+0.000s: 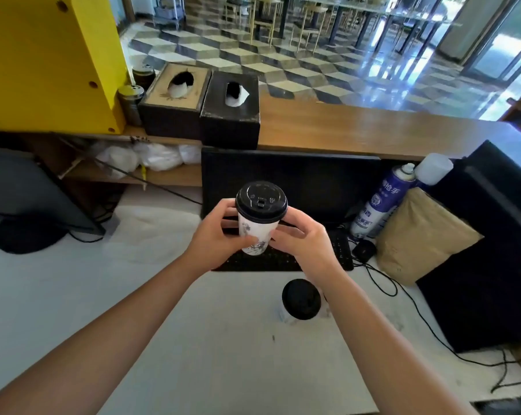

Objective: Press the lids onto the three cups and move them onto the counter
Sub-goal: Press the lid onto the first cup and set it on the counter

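Together, curled fingers (298, 218) round cup (254, 232).

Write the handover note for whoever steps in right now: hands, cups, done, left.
Left hand: grips the held cup in the air above the keyboard.
Right hand: fingers curled against the same cup's other side.
Held cup's black lid is on. Second cup, also lidded, stands on the white desk. Third cup not in view.
Done: two lids on.
Left: no cup on the wooden counter yet; move them up, find the third.
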Demonstrator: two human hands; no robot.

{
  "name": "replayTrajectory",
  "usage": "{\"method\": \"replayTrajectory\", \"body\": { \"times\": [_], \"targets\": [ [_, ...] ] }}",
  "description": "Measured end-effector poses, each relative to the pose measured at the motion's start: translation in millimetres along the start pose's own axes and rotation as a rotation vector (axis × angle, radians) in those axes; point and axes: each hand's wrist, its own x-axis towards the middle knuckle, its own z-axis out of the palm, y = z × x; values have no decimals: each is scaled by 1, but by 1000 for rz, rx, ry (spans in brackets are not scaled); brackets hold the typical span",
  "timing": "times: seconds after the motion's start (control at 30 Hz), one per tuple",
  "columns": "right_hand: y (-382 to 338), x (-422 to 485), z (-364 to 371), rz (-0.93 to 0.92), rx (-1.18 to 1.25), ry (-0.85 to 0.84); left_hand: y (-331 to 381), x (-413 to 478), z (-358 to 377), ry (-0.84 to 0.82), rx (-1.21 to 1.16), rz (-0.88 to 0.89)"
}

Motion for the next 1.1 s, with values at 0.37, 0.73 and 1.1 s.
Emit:
{"method": "replayTrajectory", "body": {
  "times": [0.37,0.73,1.1],
  "targets": [
    [-75,98,-87,-133,66,88,95,108,35,142,80,214],
    [-81,187,-126,-153,-2,170,121,197,69,191,193,208],
    [-57,215,-127,-100,-105,104,93,223,83,270,211,128]
  ]
}}
